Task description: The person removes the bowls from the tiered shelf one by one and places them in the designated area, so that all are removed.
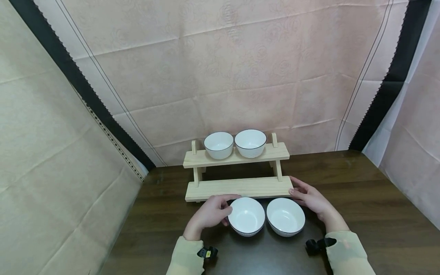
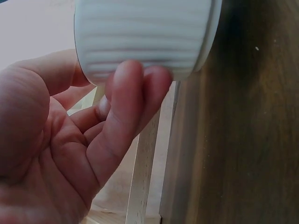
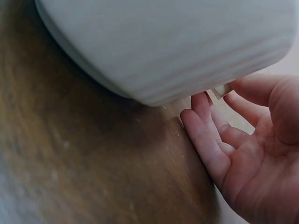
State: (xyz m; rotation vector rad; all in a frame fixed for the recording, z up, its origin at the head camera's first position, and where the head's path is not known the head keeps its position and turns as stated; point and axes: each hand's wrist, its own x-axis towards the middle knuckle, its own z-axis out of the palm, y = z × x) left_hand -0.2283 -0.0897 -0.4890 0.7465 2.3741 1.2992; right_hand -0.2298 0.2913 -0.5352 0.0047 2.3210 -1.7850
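Observation:
Two white bowls with dark rims stand side by side on the table in front of a small wooden rack. My left hand (image 1: pixel 217 209) is at the left one of them, the near-left bowl (image 1: pixel 246 216), with the thumb over its rim and fingers against its ribbed wall (image 2: pixel 145 39). Its index finger reaches along the rack's front edge. To the right of the near-right bowl (image 1: pixel 286 216), my right hand (image 1: pixel 311 198) has its thumb and index finger at the right end of the lower shelf (image 1: pixel 240 187). Its other fingers extend loosely below the bowl wall in the right wrist view.
Two more white bowls, a left one (image 1: pixel 218 144) and a right one (image 1: pixel 250 142), sit on the upper shelf (image 1: pixel 196 159) between upright pegs. Behind the rack hangs a pale cloth wall (image 1: pixel 240 76). The dark wooden table (image 1: pixel 357 191) extends to both sides.

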